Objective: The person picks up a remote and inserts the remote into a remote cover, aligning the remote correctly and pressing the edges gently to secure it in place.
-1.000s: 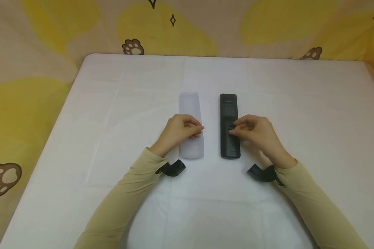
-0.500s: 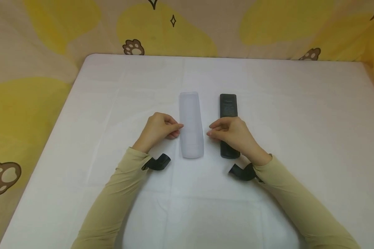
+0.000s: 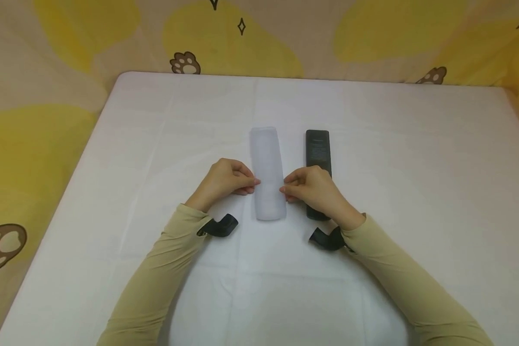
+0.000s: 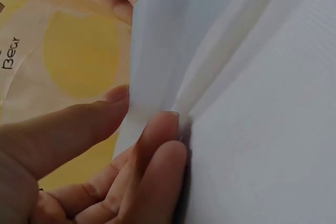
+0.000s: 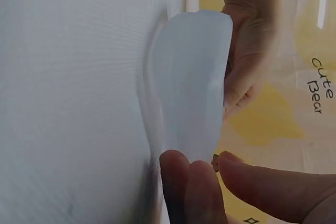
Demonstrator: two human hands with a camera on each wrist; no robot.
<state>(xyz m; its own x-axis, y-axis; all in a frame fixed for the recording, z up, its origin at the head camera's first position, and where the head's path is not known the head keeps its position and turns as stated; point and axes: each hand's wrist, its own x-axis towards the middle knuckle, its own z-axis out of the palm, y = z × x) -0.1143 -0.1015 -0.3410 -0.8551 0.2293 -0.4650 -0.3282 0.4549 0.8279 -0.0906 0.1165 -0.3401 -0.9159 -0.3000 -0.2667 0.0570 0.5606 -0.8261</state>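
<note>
Inspected: one translucent white cover (image 3: 268, 149), lying lengthwise near the middle of the white table (image 3: 415, 144), between my two hands. My left grip (image 3: 228, 177) pinches its left edge, thumb above and fingertips against the side near the tabletop. My right grip (image 3: 313, 187) is at the opposite edge, thumb and fingers slightly apart; the fingertips touch the cover, but I cannot tell whether the thumb bears on it.

Obscured: the dark remote (image 3: 317, 144) lies just right of the cover, its middle hidden under my right hand. Its far end and a little of its near end show; the printing on it is too small to read. I cannot determine whether the cover's underside rests fully on the table. In the left wrist view the cover runs out of the picture at the top. Both sleeves are cut off at the lower border of the head view.

Edges and room: a narrow strip of table separates cover and remote. The far table edge lies well beyond both, against the yellow patterned cloth (image 3: 242, 53). White surface extends widely to either side.
</note>
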